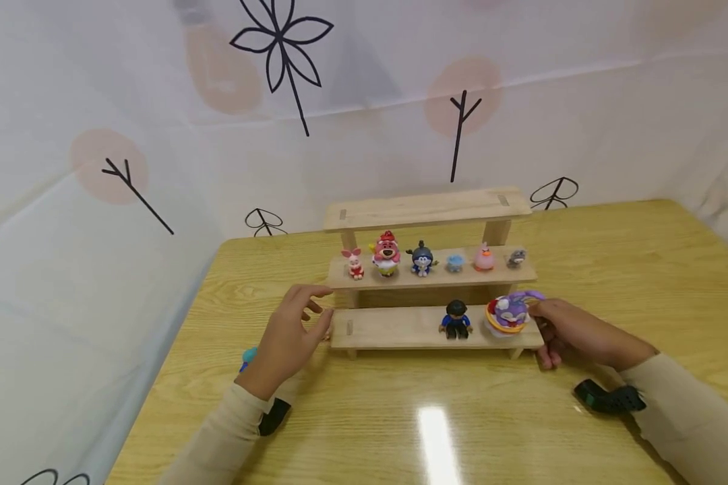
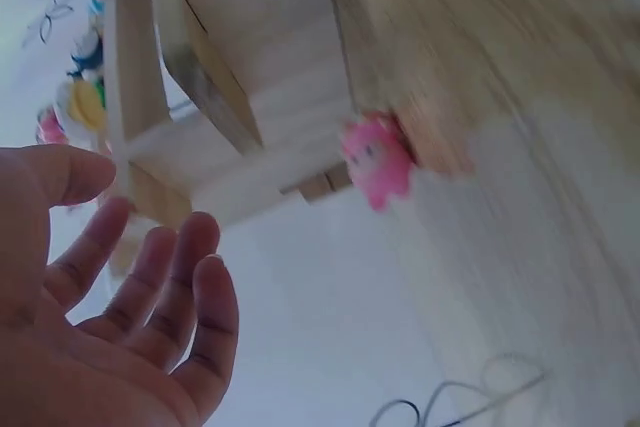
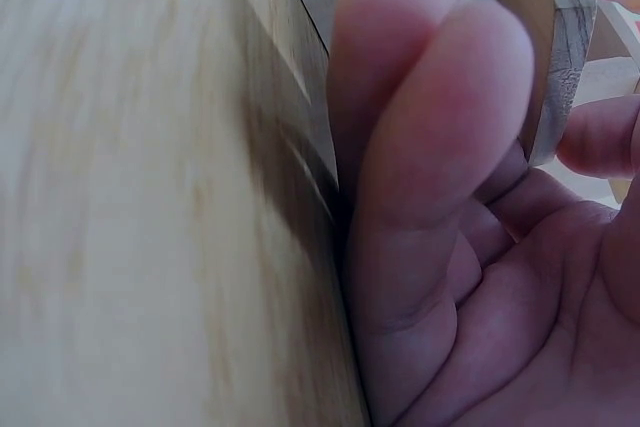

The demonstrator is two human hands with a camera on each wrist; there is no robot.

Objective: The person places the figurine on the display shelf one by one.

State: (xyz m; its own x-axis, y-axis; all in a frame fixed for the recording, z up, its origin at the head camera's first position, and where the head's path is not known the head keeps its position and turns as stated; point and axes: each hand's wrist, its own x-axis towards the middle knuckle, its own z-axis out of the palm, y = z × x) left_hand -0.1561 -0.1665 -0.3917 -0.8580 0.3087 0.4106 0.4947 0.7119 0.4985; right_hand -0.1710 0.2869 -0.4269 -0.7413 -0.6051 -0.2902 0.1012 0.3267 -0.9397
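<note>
A three-tier wooden display shelf [image 1: 400, 330] stands on the table. At the right end of its lowest step, my right hand [image 1: 573, 333] grips the board end [image 3: 562, 72], thumb on one side and curled fingers on the other. Right by that hand, a purple figurine [image 1: 509, 314] with a looped tail sits on the step. A dark-haired toy figure [image 1: 457, 320] in a blue top is seated to its left. My left hand [image 1: 288, 340] hovers by the step's left end, holding nothing, its fingers [image 2: 205, 317] loosely bent. Beyond them a pink animal toy [image 2: 377, 159] is on the table.
Along the middle step stand several figurines, among them a pink bear [image 1: 386, 254], a dark-capped figure [image 1: 421, 259] and a pink bird [image 1: 484, 258]. A blue toy [image 1: 249, 355] is partly hidden behind my left wrist. A patterned cloth [image 1: 364, 148] hangs behind the table.
</note>
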